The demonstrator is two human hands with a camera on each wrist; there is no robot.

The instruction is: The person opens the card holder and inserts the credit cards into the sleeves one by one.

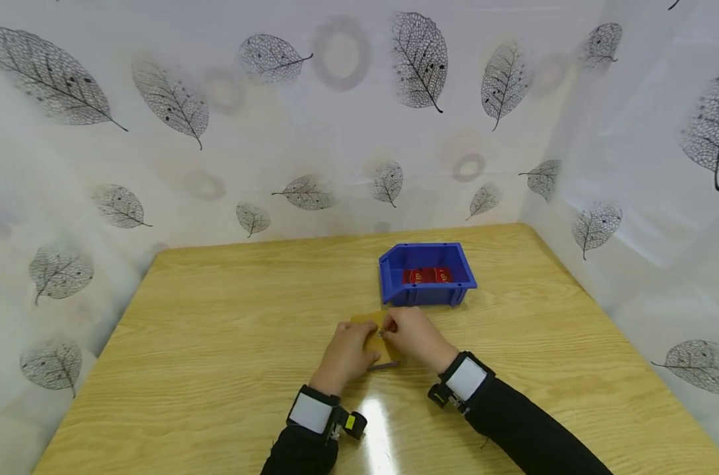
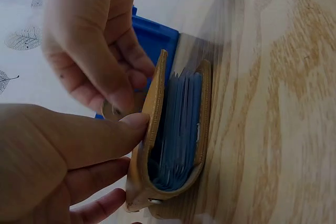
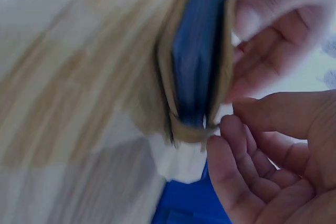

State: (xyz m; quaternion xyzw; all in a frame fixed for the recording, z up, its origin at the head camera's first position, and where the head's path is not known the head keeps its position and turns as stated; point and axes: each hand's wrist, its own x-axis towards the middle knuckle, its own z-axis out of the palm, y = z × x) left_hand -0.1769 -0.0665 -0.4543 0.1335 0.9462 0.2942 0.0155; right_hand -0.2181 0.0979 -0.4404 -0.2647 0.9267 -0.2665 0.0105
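A tan card holder (image 1: 386,351) lies on the table, its stitched cover slightly lifted. In the left wrist view, a stack of bluish clear plastic sleeves (image 2: 181,124) shows between its covers. My left hand (image 1: 349,351) holds the holder from the left, thumb and fingers against the cover. On the other side, my right hand (image 1: 417,335) pinches a small tan strap (image 2: 109,110) at the cover, its fingers curled. The strap is partly hidden by the fingertips. A round metal snap (image 2: 155,201) sits on the holder's spine. The right wrist view is blurred.
Just behind the hands stands a blue plastic bin (image 1: 386,280) with a red packet (image 1: 427,275) printed in gold inside. The wooden table (image 1: 217,330) meets pale leaf-printed sheeting (image 1: 336,132) at the back and sides.
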